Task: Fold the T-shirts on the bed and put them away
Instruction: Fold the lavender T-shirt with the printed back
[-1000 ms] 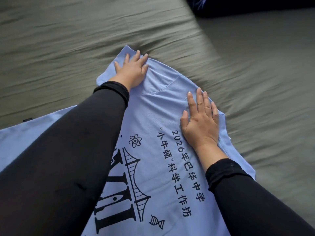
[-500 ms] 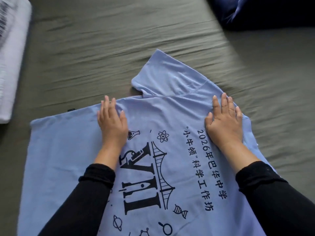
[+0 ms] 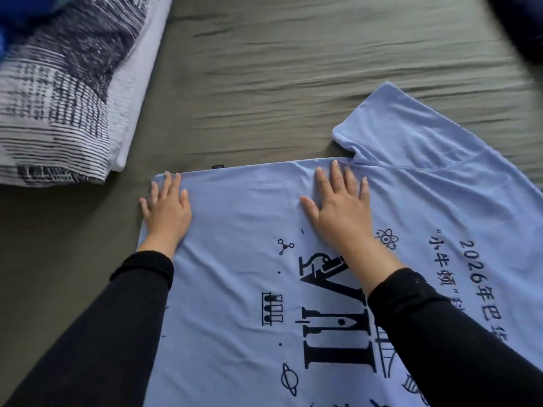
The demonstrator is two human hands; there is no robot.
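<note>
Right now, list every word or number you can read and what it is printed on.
"2026年巴华": on the T-shirt, running off the right edge.
"小牛顿" in quote marks: T-shirt, second line, rest hidden.
"VII": T-shirt, large numeral, partly under a sleeve.
Small black tag at the shirt's edge: too small to read.

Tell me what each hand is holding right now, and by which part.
Nothing is held. The left hand lies flat on the T-shirt at its far left corner; the right hand lies flat near its far edge, fingers straight, pressing it to the bed.
</note>
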